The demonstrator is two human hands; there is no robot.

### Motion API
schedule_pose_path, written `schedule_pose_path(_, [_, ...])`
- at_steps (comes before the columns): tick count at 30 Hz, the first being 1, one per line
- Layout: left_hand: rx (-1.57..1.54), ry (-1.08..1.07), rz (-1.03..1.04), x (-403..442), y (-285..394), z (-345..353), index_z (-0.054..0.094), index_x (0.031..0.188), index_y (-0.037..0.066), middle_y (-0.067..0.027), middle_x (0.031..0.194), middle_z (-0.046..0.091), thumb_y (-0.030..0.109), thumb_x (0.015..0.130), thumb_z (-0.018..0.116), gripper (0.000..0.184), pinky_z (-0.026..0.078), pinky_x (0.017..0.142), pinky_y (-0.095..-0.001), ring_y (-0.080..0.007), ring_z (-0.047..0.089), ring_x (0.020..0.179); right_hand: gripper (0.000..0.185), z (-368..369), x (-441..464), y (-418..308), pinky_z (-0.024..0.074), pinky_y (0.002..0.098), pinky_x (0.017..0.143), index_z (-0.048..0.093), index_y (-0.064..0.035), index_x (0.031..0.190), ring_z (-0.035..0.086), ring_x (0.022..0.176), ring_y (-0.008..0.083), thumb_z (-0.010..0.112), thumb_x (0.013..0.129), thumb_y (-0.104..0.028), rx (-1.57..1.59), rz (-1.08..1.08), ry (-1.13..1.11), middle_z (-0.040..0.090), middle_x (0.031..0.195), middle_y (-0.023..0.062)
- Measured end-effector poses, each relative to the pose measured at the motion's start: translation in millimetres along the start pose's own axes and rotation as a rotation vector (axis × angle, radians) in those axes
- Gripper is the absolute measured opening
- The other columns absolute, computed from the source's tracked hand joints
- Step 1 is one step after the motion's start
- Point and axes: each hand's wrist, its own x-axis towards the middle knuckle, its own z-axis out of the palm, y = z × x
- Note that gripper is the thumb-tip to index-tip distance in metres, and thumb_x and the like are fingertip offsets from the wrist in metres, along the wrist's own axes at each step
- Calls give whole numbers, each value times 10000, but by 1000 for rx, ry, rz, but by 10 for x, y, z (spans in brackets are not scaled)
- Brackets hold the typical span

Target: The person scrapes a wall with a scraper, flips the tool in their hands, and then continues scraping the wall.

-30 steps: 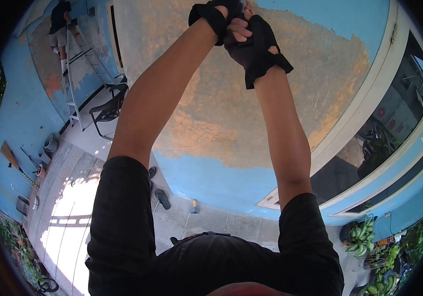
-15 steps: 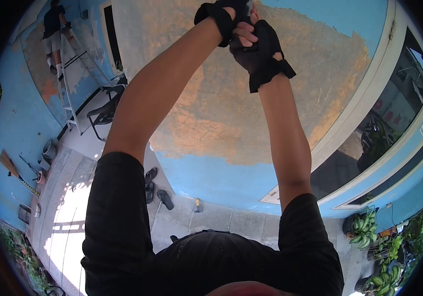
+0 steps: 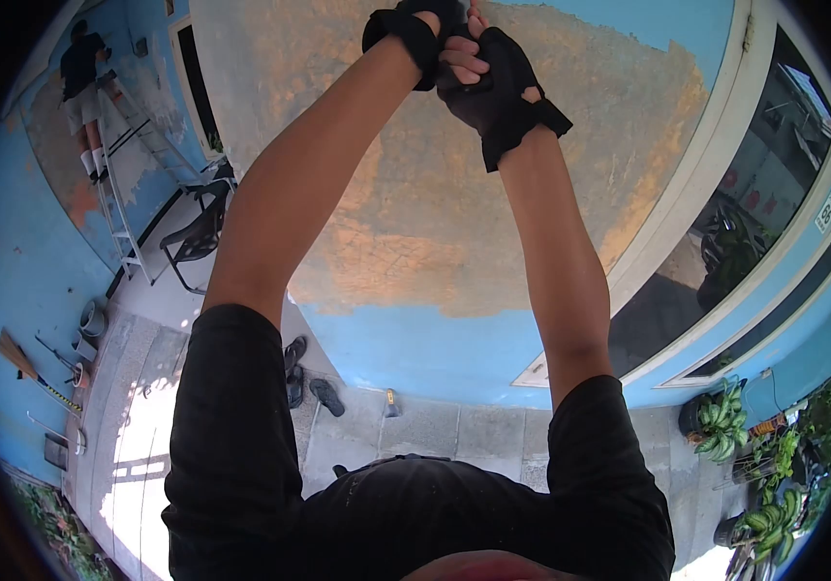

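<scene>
Both my hands are raised together at the top edge of the view, in front of a wall [image 3: 435,232] where blue paint has come off a large grey and orange patch. My right hand [image 3: 490,77], in a black fingerless glove, is closed with its fingers curled in; whatever it grips is hidden. Against it lies my left hand [image 3: 445,14], also in black with a dark wristband, partly cut off by the frame. The left fingers do not show.
At far left a person [image 3: 83,82] stands on an aluminium ladder [image 3: 117,208] by another stripped wall. A black chair [image 3: 195,232] stands near it. Below are sandals [image 3: 326,397] and a small yellow-handled tool [image 3: 392,403]. Potted plants [image 3: 721,426] and a window [image 3: 725,242] are at right.
The view has shifted slightly, so the wall and surroundings sit a little further left. My hands stay together high up, marginally further left in view. The person on the ladder has changed posture slightly.
</scene>
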Motion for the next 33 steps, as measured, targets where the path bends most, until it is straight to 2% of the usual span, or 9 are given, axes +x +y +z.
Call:
schedule_pose_path(3, [482, 593, 573, 105, -104, 246, 501, 663, 146, -19, 515, 438, 539, 896, 451, 459, 212, 310, -359, -181, 274, 315, 78, -122, 64, -24, 319, 214, 398, 512, -220, 973, 390, 459, 81, 443, 1009, -211, -44, 20, -81, 445, 655, -13])
schedule_pose_path(4, [208, 347, 210, -72, 32, 288, 487, 633, 143, -26, 518, 435, 545, 898, 449, 483, 205, 316, -380, -178, 261, 319, 78, -97, 108, -57, 319, 214, 398, 512, -220, 973, 390, 459, 81, 443, 1009, -211, -49, 19, -87, 445, 655, -13])
schedule_pose_path(8, [91, -144, -85, -287, 42, 139, 490, 652, 138, -25, 478, 394, 578, 893, 428, 506, 205, 317, -350, -170, 238, 307, 123, 155, -16, 57, 338, 227, 370, 472, -181, 914, 395, 430, 97, 415, 1018, -214, 5, -21, 74, 449, 622, -4])
schedule_pose_path(11, [177, 267, 112, -249, 27, 335, 505, 679, 137, -22, 476, 387, 578, 894, 425, 497, 202, 316, -338, -168, 233, 306, 175, 237, 62, 23, 359, 242, 342, 442, -146, 877, 401, 400, 113, 400, 1026, -226, -29, -31, 70, 450, 575, 1])
schedule_pose_path(15, [44, -95, -77, -173, 91, 78, 527, 711, 130, -25, 518, 449, 514, 920, 424, 449, 228, 308, -346, -175, 273, 319, 172, 186, 141, 18, 358, 242, 338, 448, -152, 883, 405, 399, 112, 403, 1027, -234, -36, -28, 69, 456, 566, 0])
schedule_pose_path(18, [434, 397, 308, -132, 20, 282, 544, 727, 137, -25, 547, 493, 442, 953, 402, 406, 266, 322, -329, -170, 326, 345, 191, 145, 21, 41, 356, 237, 340, 444, -144, 868, 393, 398, 108, 398, 1029, -237, -14, -21, 34, 455, 576, 3])
schedule_pose_path(24, [119, -126, -35, -227, 84, 110, 510, 705, 150, -15, 529, 466, 482, 941, 400, 423, 254, 323, -315, -165, 284, 322, 109, 31, 117, -7, 311, 216, 394, 502, -214, 939, 386, 455, 78, 421, 1009, -196, 56, -1, 21, 444, 662, -11])
schedule_pose_path(27, [210, 291, 151, -280, 13, 420, 474, 672, 167, 1, 487, 389, 533, 930, 383, 457, 187, 333, -309, -154, 199, 319, 110, 38, 97, -22, 313, 214, 395, 502, -213, 939, 383, 452, 76, 420, 1011, -206, -64, -25, 30, 448, 655, -13])
schedule_pose_path(33, [-27, -252, -193, 247, -11, -181, 430, 637, 161, -10, 484, 356, 472, 935, 389, 433, 202, 382, -360, -167, 216, 347, 102, -63, -23, -41, 321, 216, 396, 519, -233, 944, 392, 448, 82, 442, 1012, -231, -45, 9, 1, 463, 638, -16])
